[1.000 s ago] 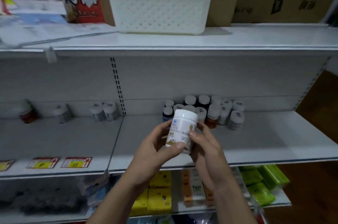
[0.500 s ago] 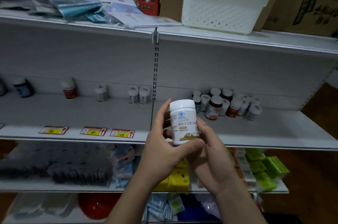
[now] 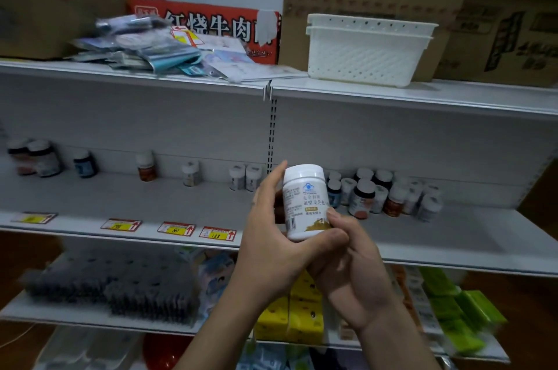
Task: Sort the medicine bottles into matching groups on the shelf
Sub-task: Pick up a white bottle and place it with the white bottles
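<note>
**Squarely in both hands: one white bottle, held up before the shelf**

Along the left of the grey metal shelf (image 3: 90,200), small bottles stand spaced out against the back panel. There are two dark bottles (image 3: 33,158) touching, a dark blue bottle (image 3: 85,163), an amber bottle (image 3: 146,165), a lone white bottle (image 3: 190,173) and a white pair (image 3: 245,178) side by side. All are squat cylinders with pale caps; their labels are too blurred to read. Yellow-and-red price tags (image 3: 176,228) sit flat on the shelf's front edge.

In front of the shelf, off its surface, the left hand (image 3: 271,236) grips the white medicine bottle (image 3: 305,203). Its thumb is curled across the base and its fingers (image 3: 277,176) rise behind. The bottle is smooth glossy plastic, upright and tilted slightly, with a ribbed white screw cap. Its label carries a blue emblem, dark print, a barcode and a gold patch near the bottom. The right hand (image 3: 356,267) holds the lower right side with curled fingers (image 3: 335,215) pressed on the label.

Behind and to the right, a mixed cluster of bottles (image 3: 383,194) stands packed together, white, dark and amber. On the shelf above, two nested white perforated plastic baskets (image 3: 368,49) sit before cardboard boxes (image 3: 498,31).
</note>
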Motion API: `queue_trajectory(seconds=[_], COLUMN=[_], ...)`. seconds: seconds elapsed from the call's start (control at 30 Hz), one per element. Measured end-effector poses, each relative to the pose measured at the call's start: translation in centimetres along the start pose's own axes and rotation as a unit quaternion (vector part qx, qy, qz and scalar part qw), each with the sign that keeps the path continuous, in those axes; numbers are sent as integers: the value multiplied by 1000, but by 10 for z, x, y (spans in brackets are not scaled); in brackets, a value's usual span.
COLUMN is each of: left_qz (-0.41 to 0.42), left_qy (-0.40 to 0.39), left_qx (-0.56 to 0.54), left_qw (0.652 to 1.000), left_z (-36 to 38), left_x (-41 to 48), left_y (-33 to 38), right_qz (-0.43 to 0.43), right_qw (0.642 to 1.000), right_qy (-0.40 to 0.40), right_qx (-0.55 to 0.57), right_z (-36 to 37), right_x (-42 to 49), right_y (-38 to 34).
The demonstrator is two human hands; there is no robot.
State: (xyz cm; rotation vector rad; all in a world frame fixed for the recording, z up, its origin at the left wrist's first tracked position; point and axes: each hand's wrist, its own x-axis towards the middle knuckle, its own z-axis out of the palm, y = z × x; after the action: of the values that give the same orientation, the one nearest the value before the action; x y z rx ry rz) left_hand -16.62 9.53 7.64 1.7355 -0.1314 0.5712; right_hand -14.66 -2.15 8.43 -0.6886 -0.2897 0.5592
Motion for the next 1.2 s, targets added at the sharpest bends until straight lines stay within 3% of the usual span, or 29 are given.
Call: queue_trajectory(seconds=[0.23, 0.47, 0.87, 1.2], left_qz=[-11, -62, -12, -31], left_qy=[-3, -59, 34, -55], left_qx=[9, -91, -61, -94], left_qw=[1000, 992, 997, 994], left_z=[26, 40, 90, 115], left_x=[1, 7, -1, 3], left_y=[11, 15, 32, 28], right_qz=[5, -73, -29, -93], right_qw=[1000, 968, 991, 969], right_qy=[-13, 53, -56, -5], right_qx=[-13, -232, -118, -227], right_z=[-15, -21, -49, -74], right_x=[-9, -13, -29, -37], right_y=[-25, -51, -79, -95])
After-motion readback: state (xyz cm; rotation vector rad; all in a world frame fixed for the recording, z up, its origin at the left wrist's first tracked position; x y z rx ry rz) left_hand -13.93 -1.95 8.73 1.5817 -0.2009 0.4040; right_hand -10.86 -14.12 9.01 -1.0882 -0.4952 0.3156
